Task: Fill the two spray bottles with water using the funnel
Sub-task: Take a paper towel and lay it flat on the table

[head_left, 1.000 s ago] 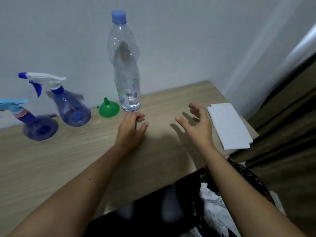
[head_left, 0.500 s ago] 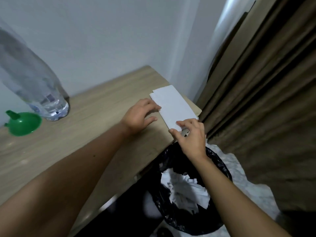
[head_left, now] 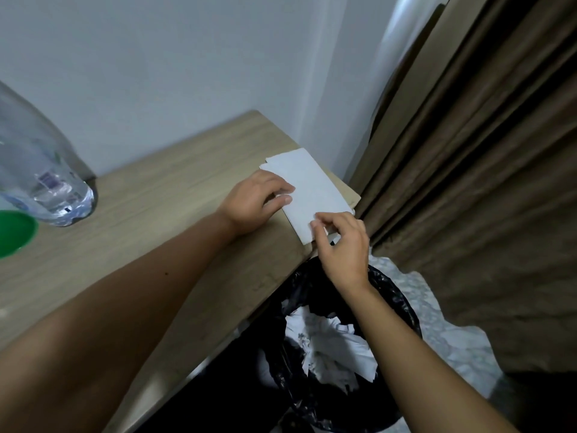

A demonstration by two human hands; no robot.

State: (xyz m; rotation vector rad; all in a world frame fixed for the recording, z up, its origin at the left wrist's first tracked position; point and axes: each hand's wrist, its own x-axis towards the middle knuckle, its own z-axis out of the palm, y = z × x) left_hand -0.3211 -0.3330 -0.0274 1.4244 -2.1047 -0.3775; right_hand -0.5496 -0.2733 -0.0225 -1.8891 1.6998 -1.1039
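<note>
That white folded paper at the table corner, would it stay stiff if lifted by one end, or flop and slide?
The white paper looks thin and flat, so it would probably droop when lifted by one end. It seems light, likely sliding easily on the smooth table. The left hand pressing it while the right hand pinches its near edge suggests it shifts readily.

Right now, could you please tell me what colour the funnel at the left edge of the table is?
Green; the funnel shows, partly cropped, in the head view.

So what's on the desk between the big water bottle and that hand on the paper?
Nothing: the head view shows only bare wooden desk between the water bottle and the left hand.
</note>
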